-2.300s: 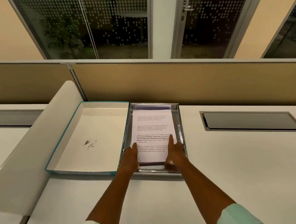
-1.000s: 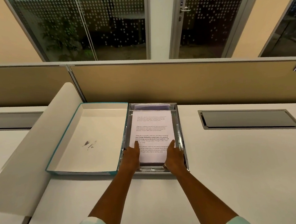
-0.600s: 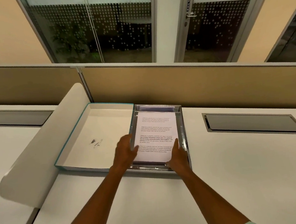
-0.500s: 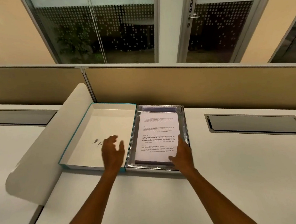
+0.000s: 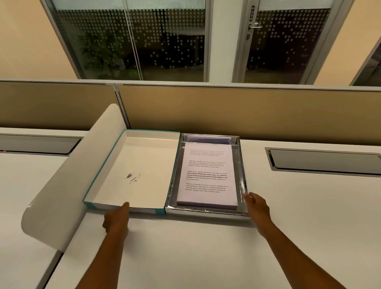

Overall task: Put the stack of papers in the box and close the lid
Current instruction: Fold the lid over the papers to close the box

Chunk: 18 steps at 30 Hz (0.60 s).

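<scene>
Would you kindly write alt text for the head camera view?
A stack of papers lies in an open silver box on a white desk, its teal-edged lid lying open alongside. The left hand touches the lid's near edge; the right hand rests at the box's near right corner.

By my left grip (image 5: 116, 219) the lid (image 5: 132, 171) is teal outside, cream inside, with a small dark scribble; by my right grip (image 5: 257, 205) the box (image 5: 241, 177) is shiny silver, its papers (image 5: 206, 177) white with black print, pale lilac edges; the bench (image 5: 215, 255) plain off-white
</scene>
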Tool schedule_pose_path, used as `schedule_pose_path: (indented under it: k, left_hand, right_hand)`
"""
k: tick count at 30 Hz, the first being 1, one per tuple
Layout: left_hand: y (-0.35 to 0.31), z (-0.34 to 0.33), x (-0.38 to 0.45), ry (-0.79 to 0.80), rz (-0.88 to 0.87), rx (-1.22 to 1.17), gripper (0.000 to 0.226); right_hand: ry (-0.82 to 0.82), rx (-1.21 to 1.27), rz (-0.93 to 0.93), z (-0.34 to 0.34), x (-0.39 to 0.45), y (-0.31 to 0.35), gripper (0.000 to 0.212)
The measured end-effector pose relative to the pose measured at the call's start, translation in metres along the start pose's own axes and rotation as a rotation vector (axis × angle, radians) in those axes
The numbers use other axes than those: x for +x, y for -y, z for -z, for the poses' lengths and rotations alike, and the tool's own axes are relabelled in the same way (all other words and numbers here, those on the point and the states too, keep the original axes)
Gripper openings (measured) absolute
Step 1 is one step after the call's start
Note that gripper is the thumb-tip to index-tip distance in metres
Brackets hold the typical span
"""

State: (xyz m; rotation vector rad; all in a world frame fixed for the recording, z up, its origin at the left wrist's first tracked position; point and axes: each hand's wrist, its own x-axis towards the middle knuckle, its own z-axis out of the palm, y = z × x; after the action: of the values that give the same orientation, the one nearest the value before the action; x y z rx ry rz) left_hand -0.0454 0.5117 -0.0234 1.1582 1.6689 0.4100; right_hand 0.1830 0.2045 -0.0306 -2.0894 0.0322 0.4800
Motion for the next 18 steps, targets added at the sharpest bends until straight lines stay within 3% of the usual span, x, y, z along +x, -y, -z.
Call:
schedule_pose_path:
  k: [8,13,15,18]
  left_hand:
    - [-0.006,-0.003,-0.005,0.019,0.023,-0.254,0.051]
    - [-0.008,-0.003,-0.011,0.196,0.086,-0.647,0.054]
    - [-0.006,0.000,-0.012,0.233,0.044,-0.743,0.061]
    - [-0.006,0.002,-0.017,0.331,-0.130,-0.794,0.049]
  right_hand:
    - [0.028,0.114,-0.095,0.007,0.003,-0.005,0.037]
    - [0.057,0.190,-0.190,0.008,0.010,-0.003,0.034]
    - [0.059,0.201,-0.213,0.009,0.010,-0.002,0.044]
    - [0.077,0.207,-0.217,0.010,0.010,-0.001,0.049]
